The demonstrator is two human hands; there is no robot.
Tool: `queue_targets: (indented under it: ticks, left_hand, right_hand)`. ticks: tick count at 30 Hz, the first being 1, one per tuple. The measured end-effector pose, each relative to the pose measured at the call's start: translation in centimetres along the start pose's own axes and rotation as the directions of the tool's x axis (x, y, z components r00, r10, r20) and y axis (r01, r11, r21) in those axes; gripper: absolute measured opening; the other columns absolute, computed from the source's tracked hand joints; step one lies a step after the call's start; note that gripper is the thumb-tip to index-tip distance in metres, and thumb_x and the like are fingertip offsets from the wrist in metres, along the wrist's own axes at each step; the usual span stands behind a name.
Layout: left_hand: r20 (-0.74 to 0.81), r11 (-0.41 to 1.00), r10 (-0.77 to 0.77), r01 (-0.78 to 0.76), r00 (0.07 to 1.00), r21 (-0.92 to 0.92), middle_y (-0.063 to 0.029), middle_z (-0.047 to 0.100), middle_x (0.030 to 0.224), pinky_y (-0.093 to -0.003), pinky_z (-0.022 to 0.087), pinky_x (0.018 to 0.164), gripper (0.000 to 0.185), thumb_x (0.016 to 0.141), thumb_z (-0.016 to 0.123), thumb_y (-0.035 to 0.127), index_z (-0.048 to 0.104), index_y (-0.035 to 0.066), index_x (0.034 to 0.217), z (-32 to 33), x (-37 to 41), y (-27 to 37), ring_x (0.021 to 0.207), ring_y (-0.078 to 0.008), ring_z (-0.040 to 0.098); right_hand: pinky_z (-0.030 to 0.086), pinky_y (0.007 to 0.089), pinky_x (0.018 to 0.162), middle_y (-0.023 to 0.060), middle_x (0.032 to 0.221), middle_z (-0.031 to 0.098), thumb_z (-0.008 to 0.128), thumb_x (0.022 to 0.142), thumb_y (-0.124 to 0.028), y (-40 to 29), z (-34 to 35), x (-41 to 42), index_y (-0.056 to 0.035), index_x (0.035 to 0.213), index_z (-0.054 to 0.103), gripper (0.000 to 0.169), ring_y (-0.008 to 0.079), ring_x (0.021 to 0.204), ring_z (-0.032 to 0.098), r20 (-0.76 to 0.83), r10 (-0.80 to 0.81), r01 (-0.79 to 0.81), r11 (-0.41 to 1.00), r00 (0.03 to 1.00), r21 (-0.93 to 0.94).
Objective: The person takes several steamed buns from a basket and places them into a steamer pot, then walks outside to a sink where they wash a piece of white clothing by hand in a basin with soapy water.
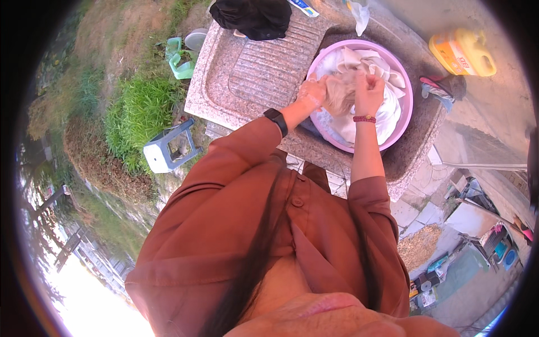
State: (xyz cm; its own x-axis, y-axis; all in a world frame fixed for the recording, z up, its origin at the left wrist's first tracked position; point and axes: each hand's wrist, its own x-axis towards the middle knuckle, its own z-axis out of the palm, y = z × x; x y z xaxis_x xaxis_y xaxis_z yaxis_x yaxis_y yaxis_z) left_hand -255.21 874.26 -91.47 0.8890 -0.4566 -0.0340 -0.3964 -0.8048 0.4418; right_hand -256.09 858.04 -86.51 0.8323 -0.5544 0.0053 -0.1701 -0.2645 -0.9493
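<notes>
A pink plastic basin [407,113] stands in the trough of a speckled stone washing sink [290,139], holding pale fabric and suds. My left hand [312,93], wet and with a black watch at the wrist, grips one side of a bunched beige cloth [340,93] by the basin's near-left rim. On the other side of that cloth, my right hand [369,90] has its fingers closed on the fabric; a red beaded bracelet circles this wrist. White and cream fabric [389,105] lies beneath and beyond the hands, partly covered by them.
Left of the basin is the sink's ridged washboard [269,71], with a black garment [252,19] at its far end. A yellow jug [463,52] stands at the right, near a wet rag [438,90]. A plastic stool [170,147] stands left, beside green plants [137,113].
</notes>
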Motion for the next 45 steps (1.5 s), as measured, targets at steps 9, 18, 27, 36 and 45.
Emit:
queue_targets:
  ticks: [9,18,27,36,45]
  left_hand:
    - [0.224,0.925,-0.114,0.186,0.968,-0.332,-0.0278,0.053,0.104,-0.0437,0.044,0.084,0.04,0.079,0.055,0.024,0.048,-0.001,0.108,-3.0,-2.0,1.6,0.097,-0.0409,0.053]
    - [0.774,0.399,-0.221,0.779,0.594,-0.483,-0.0178,0.058,0.103,-0.0405,0.048,0.08,0.041,0.083,0.058,0.037,0.05,0.002,0.102,-5.6,-0.5,1.7,0.097,-0.0278,0.059]
    - [0.498,-0.602,0.166,0.488,0.851,-0.632,-0.006,0.059,0.106,-0.0346,0.05,0.08,0.045,0.087,0.049,0.046,0.053,0.01,0.114,0.7,0.4,2.7,0.093,-0.0193,0.059]
    - [0.543,-0.534,0.07,0.491,0.837,-0.688,-0.0057,0.059,0.098,-0.0306,0.049,0.079,0.032,0.091,0.041,0.034,0.053,0.012,0.11,-1.7,0.8,5.1,0.087,-0.0174,0.059]
    - [0.627,-0.229,-0.221,0.585,0.747,-0.778,-0.0035,0.059,0.08,-0.0272,0.05,0.063,0.022,0.091,0.045,0.026,0.056,0.008,0.094,-0.7,0.2,4.5,0.07,-0.0147,0.059]
  right_hand:
    - [0.039,0.0434,0.086,0.0156,0.128,0.04,0.064,0.072,-0.017,4.1,1.5,-3.5,-0.0141,0.099,0.061,0.027,0.0336,0.101,0.048,0.667,-0.367,0.733,0.537,0.649,-0.418]
    - [0.048,0.0382,0.062,0.0099,0.076,0.064,0.062,0.077,-0.024,6.2,4.0,-0.3,-0.0076,0.081,0.063,0.017,0.0261,0.071,0.062,0.537,-0.055,0.42,0.69,0.842,-0.589]
    - [0.044,0.0296,0.061,0.0076,0.066,0.055,0.066,0.081,-0.026,-9.1,1.6,-9.4,-0.0036,0.075,0.053,0.026,0.0156,0.062,0.053,0.265,-0.102,0.065,0.987,0.959,0.144]
    - [0.048,0.038,0.064,0.0176,0.077,0.062,0.061,0.079,-0.034,-5.3,1.0,-3.7,-0.0077,0.078,0.059,0.027,0.032,0.072,0.061,0.107,0.079,-0.05,0.967,0.991,-0.251]
    - [0.049,0.0409,0.065,0.0183,0.073,0.063,0.06,0.081,-0.037,-2.0,1.6,-2.1,-0.006,0.078,0.058,0.032,0.0337,0.07,0.062,0.033,0.105,-0.099,0.984,0.994,-0.148]
